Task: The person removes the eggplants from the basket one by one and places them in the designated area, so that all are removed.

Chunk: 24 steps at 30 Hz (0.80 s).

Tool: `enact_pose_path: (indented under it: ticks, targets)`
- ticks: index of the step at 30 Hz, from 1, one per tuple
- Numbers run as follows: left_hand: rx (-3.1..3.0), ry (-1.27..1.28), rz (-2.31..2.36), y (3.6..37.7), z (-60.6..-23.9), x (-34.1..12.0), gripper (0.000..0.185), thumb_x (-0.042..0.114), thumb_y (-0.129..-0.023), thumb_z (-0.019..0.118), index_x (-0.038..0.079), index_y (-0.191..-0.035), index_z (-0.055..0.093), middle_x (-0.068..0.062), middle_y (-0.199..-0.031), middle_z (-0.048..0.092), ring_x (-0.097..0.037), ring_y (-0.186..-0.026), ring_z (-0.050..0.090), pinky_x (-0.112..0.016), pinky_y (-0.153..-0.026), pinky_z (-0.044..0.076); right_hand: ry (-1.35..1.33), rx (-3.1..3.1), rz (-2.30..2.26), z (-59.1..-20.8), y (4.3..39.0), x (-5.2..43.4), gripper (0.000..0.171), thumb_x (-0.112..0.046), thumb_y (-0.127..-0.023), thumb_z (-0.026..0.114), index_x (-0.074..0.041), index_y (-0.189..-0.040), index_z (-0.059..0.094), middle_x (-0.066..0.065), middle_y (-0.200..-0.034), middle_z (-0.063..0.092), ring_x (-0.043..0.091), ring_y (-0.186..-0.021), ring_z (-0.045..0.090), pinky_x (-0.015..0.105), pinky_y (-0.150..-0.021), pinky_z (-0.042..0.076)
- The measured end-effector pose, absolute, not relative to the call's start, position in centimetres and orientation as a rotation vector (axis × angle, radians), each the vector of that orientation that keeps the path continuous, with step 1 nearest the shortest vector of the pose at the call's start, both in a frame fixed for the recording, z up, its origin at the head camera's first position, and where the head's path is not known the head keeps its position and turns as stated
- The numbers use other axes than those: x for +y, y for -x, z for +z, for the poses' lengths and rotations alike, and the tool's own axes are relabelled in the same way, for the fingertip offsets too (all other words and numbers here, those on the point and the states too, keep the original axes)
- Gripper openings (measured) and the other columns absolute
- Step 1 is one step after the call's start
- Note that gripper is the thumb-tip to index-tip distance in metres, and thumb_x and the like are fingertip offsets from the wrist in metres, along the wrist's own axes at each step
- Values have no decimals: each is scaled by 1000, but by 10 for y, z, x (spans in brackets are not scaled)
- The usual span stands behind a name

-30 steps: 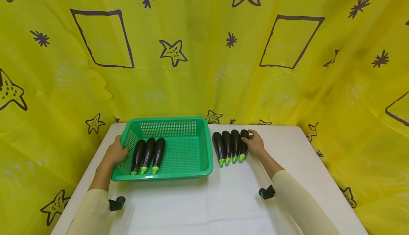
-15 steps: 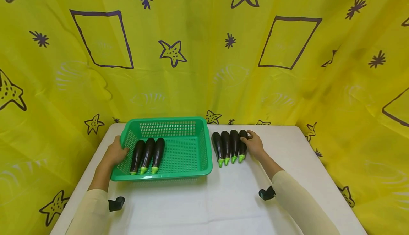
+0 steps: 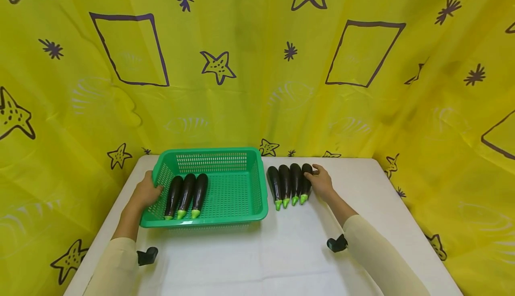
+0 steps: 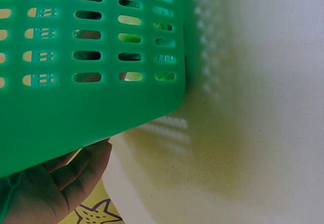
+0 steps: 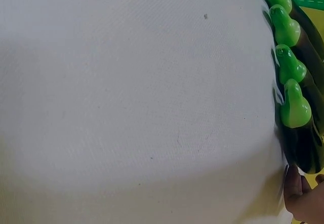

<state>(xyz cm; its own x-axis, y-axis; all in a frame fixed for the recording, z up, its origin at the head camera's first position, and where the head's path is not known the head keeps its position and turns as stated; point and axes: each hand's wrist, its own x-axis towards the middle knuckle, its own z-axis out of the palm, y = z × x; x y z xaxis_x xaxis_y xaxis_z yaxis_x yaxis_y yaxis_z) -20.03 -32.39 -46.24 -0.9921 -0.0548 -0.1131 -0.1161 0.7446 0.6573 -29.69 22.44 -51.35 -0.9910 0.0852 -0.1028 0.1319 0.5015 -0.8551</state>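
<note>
Yellow curtain point(image 3: 249, 63) with star and square prints hung behind and to both sides of the hands. White bench point(image 3: 281, 251) under both forearms, bare cloth toward the body.

Green basket point(image 3: 237, 188) just right of the left hand point(image 3: 145, 194); fingers curled over the left rim, holding it, confirmed in the wrist view where the fingers point(image 4: 76, 171) sit under the rim point(image 4: 91, 118). Three aubergines in basket point(image 3: 186, 196) lying side by side just inside the wall next to that hand, green stalk ends toward the body.

Row of four aubergines point(image 3: 286, 184) on the bench, between the basket and the right hand point(image 3: 320, 182), touching one another, stalks toward the body. Outermost aubergine point(image 3: 307, 184) directly against the right hand: fingers curled over its dark far end, thumb side close; grip appears to be a light wrap, not yet lifted.

Risks, as judged:
- Glossy skin, grip near one end only: could slip or swing stalk-down on lifting.
- Packed row: pulling the outer one sideways may roll its neighbours.
- Light basket: a knock against the right wall could shift it if the left hand's hold loosens.
</note>
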Motion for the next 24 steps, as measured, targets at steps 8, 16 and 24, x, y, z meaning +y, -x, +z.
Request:
enact_pose_path:
  ticks: [8, 16, 24]
  targets:
    - [2849, 146, 1076, 199, -462, -324, 55, 6, -103, 49, -20, -141, 19, -50, -128, 46, -63, -112, 54, -70, -91, 46, -181, 2780, -1546, -512, 296, 223, 61, -17, -103, 63, 9, -153, 41, 38, -145, 48, 52, -133, 48, 58, -110, 41]
    - [2850, 150, 1071, 198, -462, -323, 57, 6, -102, 49, -21, -142, 19, -51, -128, 45, -64, -113, 54, -70, -91, 46, -101, 2987, -1578, -506, 295, 214, 53, -18, -100, 67, 8, -145, 53, 32, -138, 53, 47, -125, 46, 58, -103, 38]
    - [2840, 145, 1076, 199, -460, -323, 60, 7, -102, 48, -21, -145, 16, -51, -130, 43, -63, -113, 53, -70, -91, 46, 128, 3003, -1820, -496, 288, 189, 36, -10, -102, 67, 5, -134, 63, 24, -130, 59, 44, -115, 51, 53, -96, 41]
